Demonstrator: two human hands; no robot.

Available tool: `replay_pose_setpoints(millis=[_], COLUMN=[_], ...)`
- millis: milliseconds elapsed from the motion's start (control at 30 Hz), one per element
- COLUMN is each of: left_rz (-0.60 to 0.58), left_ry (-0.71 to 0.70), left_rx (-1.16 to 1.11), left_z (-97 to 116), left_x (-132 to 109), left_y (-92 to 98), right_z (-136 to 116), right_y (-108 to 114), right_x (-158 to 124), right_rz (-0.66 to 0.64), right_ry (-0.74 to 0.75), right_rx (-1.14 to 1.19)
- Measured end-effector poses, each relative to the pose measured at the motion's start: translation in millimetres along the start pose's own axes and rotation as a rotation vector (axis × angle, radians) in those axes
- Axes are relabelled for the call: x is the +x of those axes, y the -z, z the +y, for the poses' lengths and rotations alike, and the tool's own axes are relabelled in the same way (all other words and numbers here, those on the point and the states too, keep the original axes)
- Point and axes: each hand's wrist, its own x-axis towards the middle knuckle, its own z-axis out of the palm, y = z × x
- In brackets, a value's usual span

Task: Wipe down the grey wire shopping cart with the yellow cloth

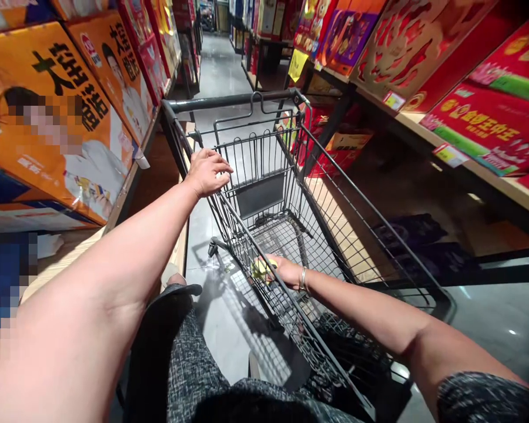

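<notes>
A dark wire shopping cart (pixel 261 197) stands before me in the aisle, its handle at the far end. My left hand (pixel 209 171) is on the top rail of its near side, close to the handle, with bent fingers gripping the rail. Lower down, my right hand (pixel 288 273) reaches inside the basket, a bracelet on its wrist. Its fingers are closed on a crumpled yellow cloth (pixel 261 269), held against the inner side of the near wire wall. The rail and wires partly cover the cloth, and some fingertips are hidden.
Shelves on both sides hem in the cart. Large orange boxes (pixel 39 117) fill the left shelf; red gift boxes (pixel 480 123) line the right shelf (pixel 423 126), with price tags along its edge. The tiled aisle floor (pixel 216 64) runs onward beyond the handle.
</notes>
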Motion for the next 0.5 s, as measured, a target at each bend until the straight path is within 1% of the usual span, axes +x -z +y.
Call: replay_pose_setpoints(millis=[67,133,167,200,233,267,300,333,367,400,433,467,500], left_rz=[-0.009,-0.010,-0.020,-0.037,-0.069,-0.094,-0.111,-0.128,-0.145,-0.146,-0.137,-0.117,-0.091], left_ry=[0.034,0.079,0.090,0.090,0.069,0.033,-0.019,-0.072,-0.102,-0.115,-0.120,-0.120,-0.123], left_rx=[0.034,0.059,0.063,0.059,0.048,0.034,0.016,-0.002,-0.012,-0.011,-0.008,-0.004,-0.003], left_z=[3,12,20,30,41,54,66,77,86,93,97,98,97], left_x=[0,-3,-5,-9,-14,-20,-26,-32,-38,-42,-46,-48,-49], left_y=[2.8,5.5,6.7,7.7,8.2,8.1,7.4,6.0,4.0,1.7,-0.8,-3.4,-5.8], right_z=[-44,-86,-102,-112,-116,-112,-101,-83,-60,-33,-5,22,46], right_y=[7,11,12,12,11,10,9,8,7,7,8,11,15], right_x=[-22,-42,-49,-52,-51,-47,-39,-28,-17,-7,2,7,10], right_rz=[-0.031,-0.039,-0.024,0.000,0.035,0.074,0.108,0.128,0.136,0.123,0.083,0.042,0.030], right_ry=[0.123,0.326,0.451,0.577,0.693,0.784,0.846,0.869,0.861,0.832,0.754,0.666,0.602], right_rx=[0.108,0.081,0.035,-0.025,-0.096,-0.171,-0.242,-0.308,-0.369,-0.431,-0.518,-0.612,-0.687])
